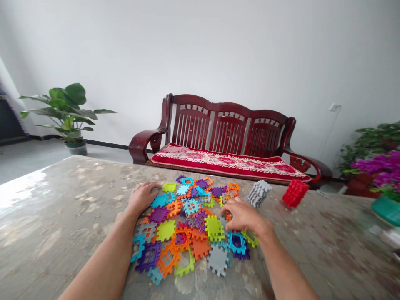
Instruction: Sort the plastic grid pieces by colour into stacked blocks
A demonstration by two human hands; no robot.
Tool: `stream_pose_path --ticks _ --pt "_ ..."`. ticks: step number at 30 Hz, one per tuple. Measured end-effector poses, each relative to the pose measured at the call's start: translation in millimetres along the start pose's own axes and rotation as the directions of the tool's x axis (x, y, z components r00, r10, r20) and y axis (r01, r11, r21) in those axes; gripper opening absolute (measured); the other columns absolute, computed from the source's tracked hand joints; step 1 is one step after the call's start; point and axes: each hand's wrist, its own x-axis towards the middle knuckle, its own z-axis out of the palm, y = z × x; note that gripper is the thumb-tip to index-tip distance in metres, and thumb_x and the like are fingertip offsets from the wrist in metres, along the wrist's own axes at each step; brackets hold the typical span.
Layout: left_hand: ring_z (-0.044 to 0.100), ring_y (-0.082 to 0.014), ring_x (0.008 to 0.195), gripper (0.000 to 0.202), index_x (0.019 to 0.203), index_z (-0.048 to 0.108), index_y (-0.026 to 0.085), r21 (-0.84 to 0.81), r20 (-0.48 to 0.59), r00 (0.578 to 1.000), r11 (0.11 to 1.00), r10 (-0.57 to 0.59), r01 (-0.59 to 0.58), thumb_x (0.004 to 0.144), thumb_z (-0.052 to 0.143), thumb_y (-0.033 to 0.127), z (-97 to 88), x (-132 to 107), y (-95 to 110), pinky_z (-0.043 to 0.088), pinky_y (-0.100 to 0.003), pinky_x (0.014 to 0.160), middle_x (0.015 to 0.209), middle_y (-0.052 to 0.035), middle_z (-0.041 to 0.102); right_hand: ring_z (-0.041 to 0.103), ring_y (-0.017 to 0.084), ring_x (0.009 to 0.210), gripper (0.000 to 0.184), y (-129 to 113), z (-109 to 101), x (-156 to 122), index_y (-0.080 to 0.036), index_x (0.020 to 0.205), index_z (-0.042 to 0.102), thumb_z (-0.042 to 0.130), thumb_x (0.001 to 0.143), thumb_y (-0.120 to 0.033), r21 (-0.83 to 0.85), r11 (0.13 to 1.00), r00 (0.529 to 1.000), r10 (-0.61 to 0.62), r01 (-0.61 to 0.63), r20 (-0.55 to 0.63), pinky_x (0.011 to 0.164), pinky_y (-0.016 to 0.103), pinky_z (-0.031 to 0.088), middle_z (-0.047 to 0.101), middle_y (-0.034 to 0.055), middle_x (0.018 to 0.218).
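A pile of plastic interlocking building tiles with notched edges lies on the table, in orange, purple, blue, lime green and grey. Some tiles are solid and others have window openings. At the pile's left edge rests my left hand, fingers stretched out beside a lime green tile and a blue tile. Over the right side of the pile, my right hand has its fingers apart and curved, with an orange tile showing between thumb and fingers. Nothing is visibly gripped by either hand.
A stack of grey tiles and a stack of red tiles stand right of the pile on the patterned table. Beyond is a wooden bench. A green pot with purple flowers sits at the right edge.
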Motion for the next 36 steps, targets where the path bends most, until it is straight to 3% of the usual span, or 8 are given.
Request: stream_pose_path --ticks 8,12,18,21,24,27,30,36 --pt "0.061 -0.0214 0.115 0.033 0.106 0.072 0.034 -0.001 -0.011 1.000 1.000 -0.020 0.020 0.082 0.049 0.033 -1.0 -1 2 0.043 -0.032 0.103 0.123 0.0016 0.068 0.051 0.022 0.099 0.042 -13 1 -1 -0.027 0.095 0.068 0.082 0.055 -0.028 0.008 1.000 0.999 -0.016 0.016 0.045 0.087 0.031 0.037 0.064 0.0004 0.098" --pt "0.060 -0.0214 0.116 0.034 0.107 0.072 0.033 0.000 -0.002 1.000 1.000 -0.019 0.019 0.082 0.049 0.033 -0.1 0 0 0.042 -0.032 0.103 0.124 0.0009 0.068 0.051 0.021 0.095 0.043 -15 0 0 -0.024 0.092 0.066 0.083 0.053 -0.027 0.029 1.000 0.998 -0.014 0.013 0.054 0.079 0.027 0.037 0.063 -0.0002 0.093" --pt "0.060 -0.0217 0.117 0.035 0.109 0.071 0.032 0.005 0.017 1.000 1.000 -0.005 0.005 0.083 0.047 0.034 0.5 0 -1 0.042 -0.033 0.104 0.125 -0.0004 0.067 0.055 0.015 0.078 0.030 -9 0 7 -0.024 0.095 0.067 0.064 0.067 -0.016 0.233 0.972 0.995 0.017 0.006 -0.097 0.067 0.023 0.035 0.064 -0.0033 0.081" --pt "0.060 -0.0217 0.116 0.035 0.108 0.071 0.033 0.013 0.013 1.000 1.000 -0.006 0.006 0.083 0.046 0.034 -0.1 0 -1 0.042 -0.033 0.103 0.125 -0.0002 0.067 0.056 0.014 0.071 0.035 7 5 16 -0.025 0.108 0.067 0.056 0.075 -0.019 0.391 0.921 0.960 0.100 0.011 -0.262 0.066 0.024 0.038 0.064 -0.0029 0.078" --pt "0.061 -0.0219 0.115 0.035 0.108 0.071 0.033 0.013 0.005 1.000 1.000 -0.013 0.013 0.083 0.047 0.034 -0.9 0 1 0.043 -0.033 0.103 0.125 0.0002 0.067 0.059 0.016 0.072 0.042 30 16 28 -0.021 0.120 0.064 0.051 0.080 -0.026 0.571 0.821 0.857 0.309 -0.021 -0.412 0.069 0.026 0.043 0.067 0.0000 0.084" --pt "0.061 -0.0226 0.115 0.035 0.108 0.072 0.032 0.005 0.012 1.000 1.000 -0.013 0.013 0.083 0.047 0.034 -1.4 0 1 0.043 -0.035 0.103 0.125 -0.0006 0.067 0.063 0.018 0.078 0.044 50 32 36 -0.017 0.118 0.065 0.055 0.076 -0.028 0.682 0.729 0.781 0.461 -0.061 -0.422 0.074 0.029 0.048 0.070 0.0040 0.093" --pt "0.060 -0.0218 0.116 0.035 0.108 0.071 0.031 0.003 0.017 1.000 1.000 -0.013 0.013 0.083 0.047 0.034 -1.5 0 1 0.042 -0.034 0.104 0.126 -0.0004 0.067 0.065 0.019 0.079 0.056 60 43 39 -0.014 0.122 0.063 0.064 0.067 -0.027 0.723 0.682 0.782 0.508 -0.108 -0.362 0.076 0.030 0.050 0.072 0.0068 0.099" --pt "0.060 -0.0232 0.117 0.036 0.108 0.071 0.030 -0.003 0.026 1.000 1.000 -0.010 0.010 0.083 0.047 0.035 -1.9 0 1 0.043 -0.035 0.104 0.126 -0.0013 0.067 0.066 0.020 0.082 0.052 54 48 40 -0.016 0.113 0.070 0.071 0.062 -0.025 0.599 0.787 0.793 0.456 -0.148 -0.404 0.080 0.032 0.051 0.072 0.0077 0.103"
